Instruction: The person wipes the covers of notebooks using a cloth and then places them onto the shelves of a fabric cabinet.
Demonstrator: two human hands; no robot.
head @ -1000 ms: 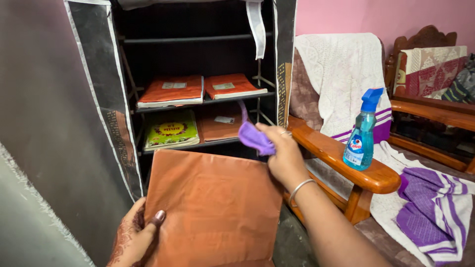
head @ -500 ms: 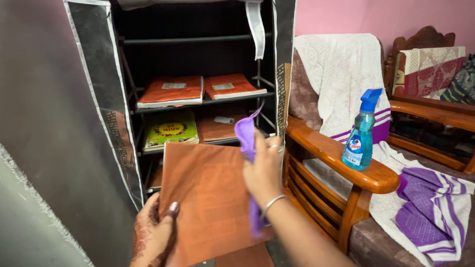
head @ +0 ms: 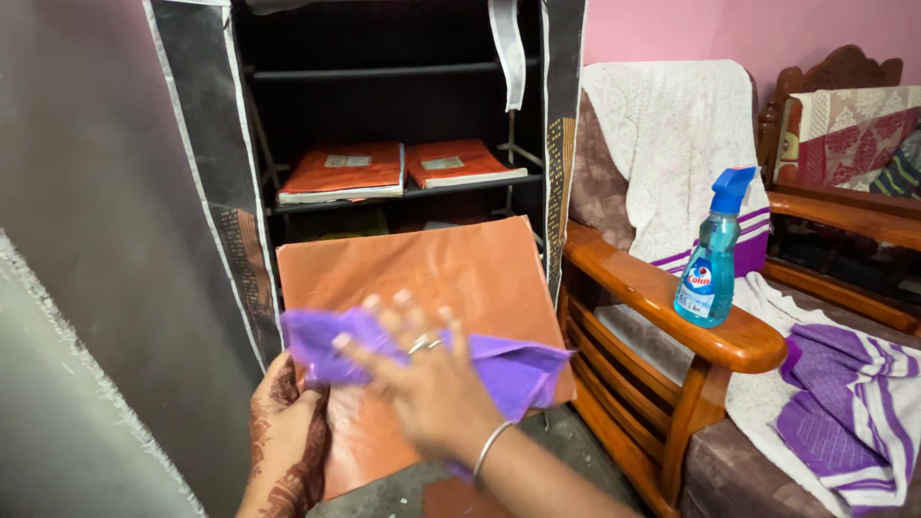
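From my head camera, looking down, I see both my hands in front of a dark shelf rack [head: 384, 105].

My left hand [head: 288, 432] is low on the left. It has brown painted patterns on it. It grips the bottom left corner of a big flat book with an orange-brown cover [head: 451, 273]. My fingers are curled around the edge, so this hand is closed on the book. The book is tilted up toward me, right in front of the lower shelves.

My right hand [head: 422, 379] lies flat on the cover with the fingers spread wide. Under it is a purple cloth [head: 508, 369]. My palm presses the cloth against the book. The cloth spreads out to both sides of my hand. This hand is open and flat, not pinching the cloth. It looks a bit blurry. There is a ring on one finger and a thin bangle on my wrist.

Behind the book, on a shelf, two more orange books [head: 403, 168] lie flat, side by side.

To the right stands a wooden chair [head: 652, 288] with a shiny armrest. A blue spray bottle [head: 710, 254] stands upright on that armrest, well apart from my hands. A white lacy cover [head: 672, 144] hangs over the chair back. A purple and white towel [head: 835, 403] lies on the seat. The wall behind is pink.
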